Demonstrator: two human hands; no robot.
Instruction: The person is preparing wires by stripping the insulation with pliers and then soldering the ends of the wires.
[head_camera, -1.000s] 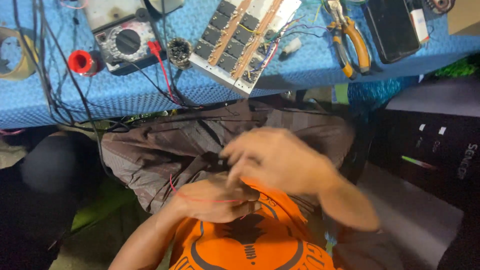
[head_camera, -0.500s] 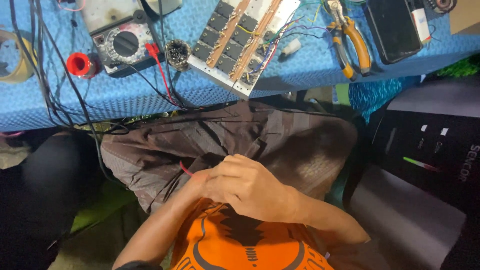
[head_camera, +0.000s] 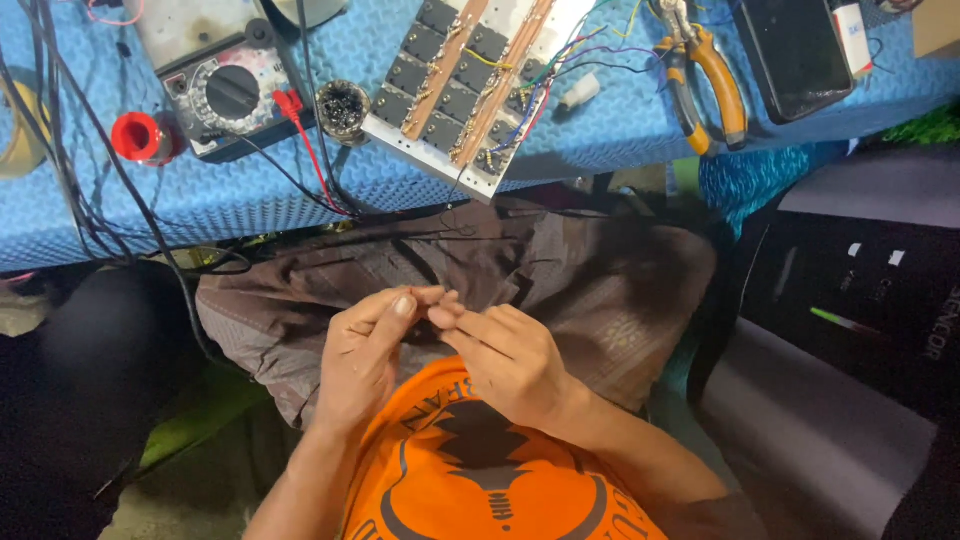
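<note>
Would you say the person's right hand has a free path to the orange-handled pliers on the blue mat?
Probably yes: the right hand sits over the lap, fingertips meeting the left hand, and the pliers lie uncovered near the mat's edge.

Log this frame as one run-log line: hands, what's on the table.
left hand: fingertips meeting right hand over lap, held item hidden | table: multimeter, relay board, pliers, phone
</note>
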